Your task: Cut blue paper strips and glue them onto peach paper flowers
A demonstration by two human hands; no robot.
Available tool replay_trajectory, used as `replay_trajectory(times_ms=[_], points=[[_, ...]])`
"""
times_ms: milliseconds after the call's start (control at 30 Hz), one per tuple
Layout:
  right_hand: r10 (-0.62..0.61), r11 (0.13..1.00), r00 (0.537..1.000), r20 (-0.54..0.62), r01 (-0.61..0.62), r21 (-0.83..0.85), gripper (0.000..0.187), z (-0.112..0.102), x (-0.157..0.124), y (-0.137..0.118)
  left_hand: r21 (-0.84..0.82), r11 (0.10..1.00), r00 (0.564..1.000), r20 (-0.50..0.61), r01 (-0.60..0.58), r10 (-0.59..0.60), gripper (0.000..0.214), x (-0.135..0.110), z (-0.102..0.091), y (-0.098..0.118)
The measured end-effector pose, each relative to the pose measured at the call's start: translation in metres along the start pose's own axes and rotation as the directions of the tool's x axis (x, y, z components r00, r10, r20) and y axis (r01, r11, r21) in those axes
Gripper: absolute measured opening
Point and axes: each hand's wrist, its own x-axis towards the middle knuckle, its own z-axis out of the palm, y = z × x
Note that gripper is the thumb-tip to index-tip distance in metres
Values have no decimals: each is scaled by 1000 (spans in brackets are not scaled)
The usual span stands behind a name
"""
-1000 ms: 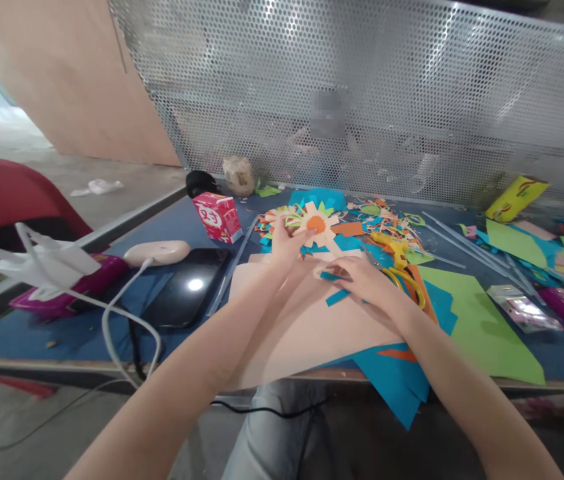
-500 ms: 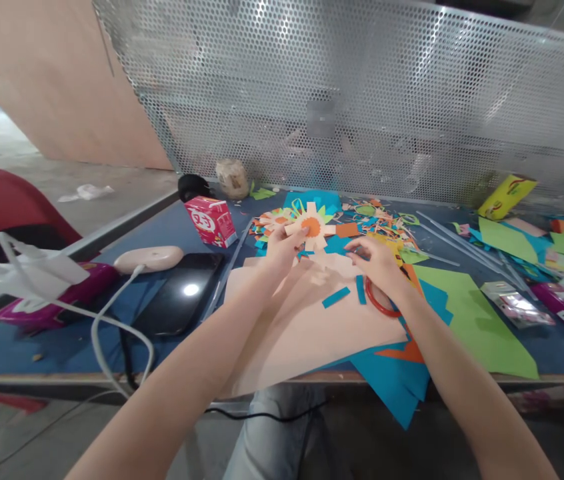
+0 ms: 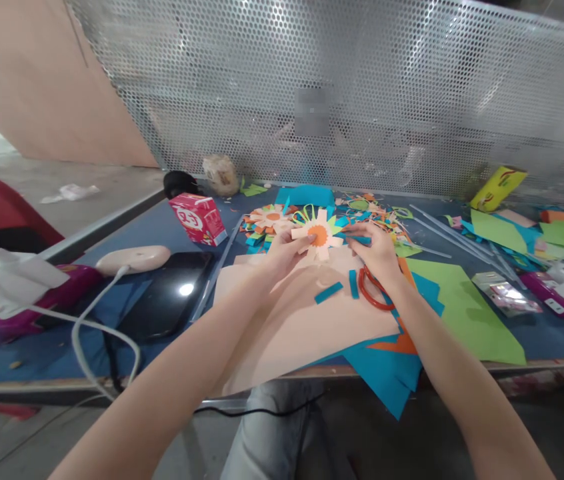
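I had the flower [image 3: 318,236] pinched between my left fingers [image 3: 302,245], over the far edge of the peach sheet [image 3: 282,333], near the middle of the desk [image 3: 72,363]. It had an orange centre, pale petals and green loops along its top. My right fingers [image 3: 365,230] were closed on a blue strip [image 3: 360,239], its end just beside the petals; I couldn't tell whether they touched. Two blue pieces [image 3: 329,293] lay on the sheet, near the red scissor handles [image 3: 375,297] under my right wrist.

For writing, the pink box [image 3: 198,220] showed a white round emblem with bold characters, too blurred for me to read. The yellow box [image 3: 499,189], tilted at the far right, had red and dark print, also illegible. The clear packet [image 3: 506,293] at the right was washed out by glare. The phone [image 3: 169,293] lay left of the sheet, its screen dark but for a bright reflection.
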Motion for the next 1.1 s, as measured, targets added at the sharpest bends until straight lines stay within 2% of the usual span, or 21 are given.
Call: replay_trajectory(times_ms=[233,467,733,967,1100], points=[[55,983,995,78,-68,172,26,1,0,-4,60,992,993,-28,-109,111,33,1,0,-3],[62,970,991,122,-88,225,33,1,-1,-4,51,993,990,-83,-109,113,43,-3,4,-4],[82,978,990,115,-102,182,27,-1,-3,-8,45,990,988,-74,-132,135,39,-2,3,-5],[65,997,995,81,-69,45,18,-6,0,-5,56,986,982,-89,-160,164,34,1,-1,1],[45,998,987,157,-37,-56,18,-6,-2,-3,59,986,984,-87,-153,158,32,3,-4,2]])
